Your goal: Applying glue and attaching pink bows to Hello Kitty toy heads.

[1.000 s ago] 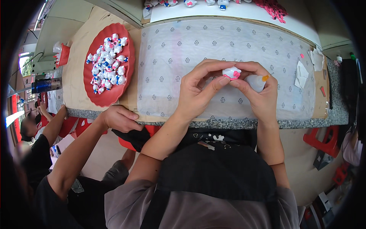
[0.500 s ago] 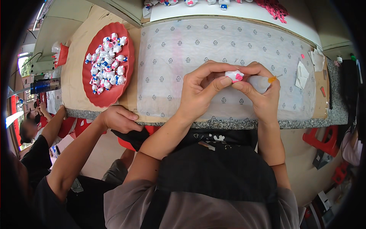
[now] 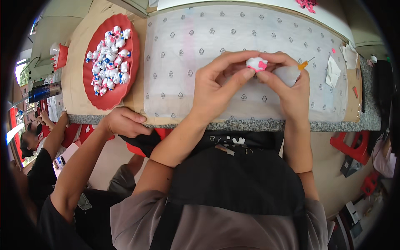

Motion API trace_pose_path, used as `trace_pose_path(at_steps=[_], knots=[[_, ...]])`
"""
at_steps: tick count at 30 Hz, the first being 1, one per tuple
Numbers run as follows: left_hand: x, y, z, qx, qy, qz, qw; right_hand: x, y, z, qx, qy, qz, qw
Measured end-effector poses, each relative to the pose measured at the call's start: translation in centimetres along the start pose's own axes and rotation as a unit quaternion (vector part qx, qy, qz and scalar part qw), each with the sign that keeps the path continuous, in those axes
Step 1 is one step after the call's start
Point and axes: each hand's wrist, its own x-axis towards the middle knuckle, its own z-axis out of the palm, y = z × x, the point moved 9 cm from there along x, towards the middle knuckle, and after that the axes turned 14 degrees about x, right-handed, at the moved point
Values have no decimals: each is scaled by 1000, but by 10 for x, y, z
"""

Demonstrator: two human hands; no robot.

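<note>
Between the fingertips of both hands, above the sheet, is a small white toy figurine [image 3: 255, 64] with a pink bow and pink lower edge. My left hand [image 3: 216, 87] pinches it from the left, thumb below and fingers above. My right hand [image 3: 289, 93] touches its right side with thumb and fingertips. Tucked in that same right hand is a translucent squeeze bottle [image 3: 287, 75] with an orange needle tip [image 3: 303, 65] pointing up and right. Part of the bottle is hidden by the hand.
A scalloped red tray [image 3: 132, 68] at left holds several white, pink and blue figurines [image 3: 109, 58]. White printed sheeting [image 3: 166, 62] covers the bench. Crumpled paper [image 3: 333, 71] lies at right. Another person's hand [image 3: 127, 121] rests by the bench's granite edge. A red stool [image 3: 350, 146] stands at lower right.
The view has shifted, so the bench and tray sit higher in the picture. The figurine has turned slightly between my fingers. My grip on it and the bottle stays much the same.
</note>
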Motion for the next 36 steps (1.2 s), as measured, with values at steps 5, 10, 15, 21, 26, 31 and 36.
trace_pose_path(at_steps=[5,10,15,21,26,31,36], knots=[[-2,1,0,35,17,31,999,-1,1,0,31,-6,-26,999],[-4,5,0,55,22,30,998,-3,0,0,31,-10,-32,999],[0,1,0,29,8,13,999,2,1,1,43,-8,-19,999],[-1,0,1,-50,-8,2,999,-1,2,1,23,-12,-7,1000],[-2,0,1,-39,-14,22,999,-3,-6,3,-22,-38,-45,998],[4,-14,7,-95,-28,-60,993,2,-1,-5,-1,-14,-3,1000],[-1,-4,-2,-79,-25,-22,996,3,3,8,31,-15,30,999]])
